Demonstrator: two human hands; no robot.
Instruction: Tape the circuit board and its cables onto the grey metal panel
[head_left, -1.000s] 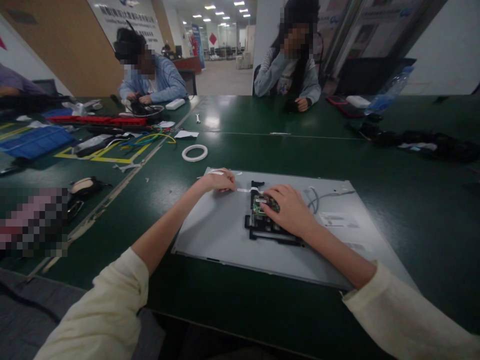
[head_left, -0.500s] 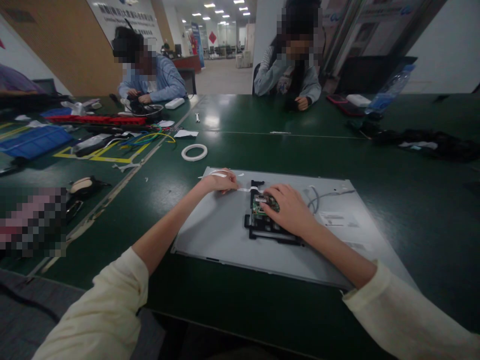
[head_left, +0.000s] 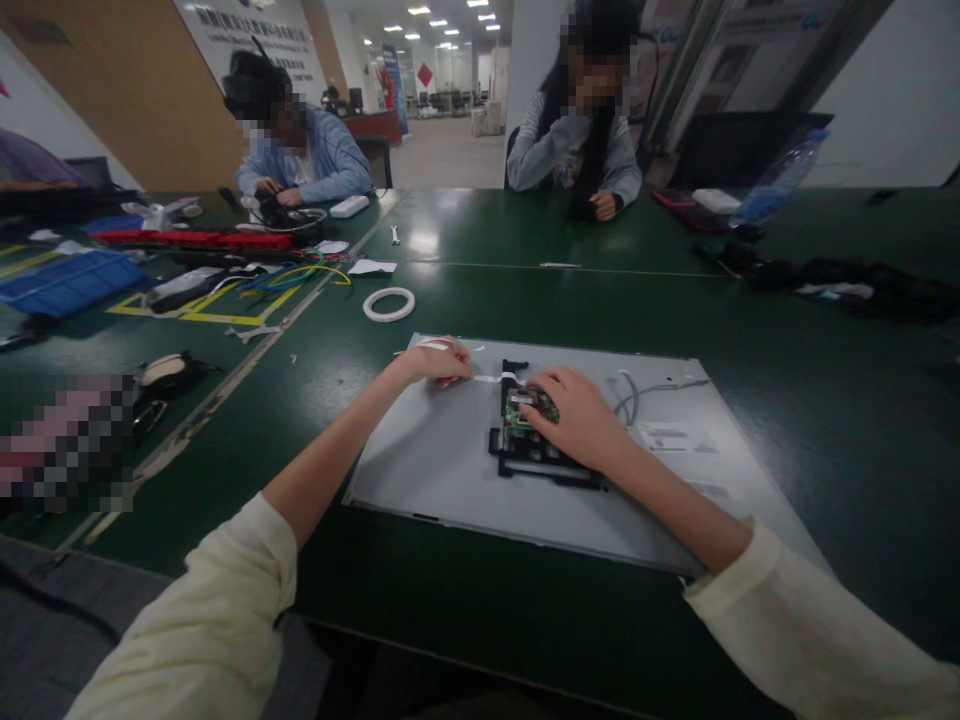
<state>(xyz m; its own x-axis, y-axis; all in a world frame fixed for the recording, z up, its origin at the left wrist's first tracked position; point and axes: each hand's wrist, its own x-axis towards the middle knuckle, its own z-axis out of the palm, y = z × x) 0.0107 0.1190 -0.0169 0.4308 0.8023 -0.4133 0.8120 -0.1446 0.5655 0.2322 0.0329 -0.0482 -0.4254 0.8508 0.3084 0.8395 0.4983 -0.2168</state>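
Little has changed over the last second: the left hand (head_left: 446,362) slides slightly to the right and then draws back again, while the right hand (head_left: 577,415) stays put over the circuit board (head_left: 517,412). The board and the black frame (head_left: 547,478) around it show no clear shift on the grey panel (head_left: 427,450), so the work seems to be at the same stage, with the white strip (head_left: 487,379) reaching from the frame towards the left fingertips.

The board sits near the middle of the frame of view, partly hidden under the right hand; its uncovered part lies to the left of that palm and to the lower right of the left hand. The right hand is arched, its thumb over the board and its fingers close together; whether it grips or only presses, I cannot tell. The left hand is narrow, fingers curled down at the strip's left end, but a pinch cannot be made out. White pieces (head_left: 433,345) lie across its back.

A grey cable (head_left: 664,387) runs on the panel to the right of the right hand. The white ring (head_left: 388,318) lies on the green bench (head_left: 600,310), above and left of the left hand.
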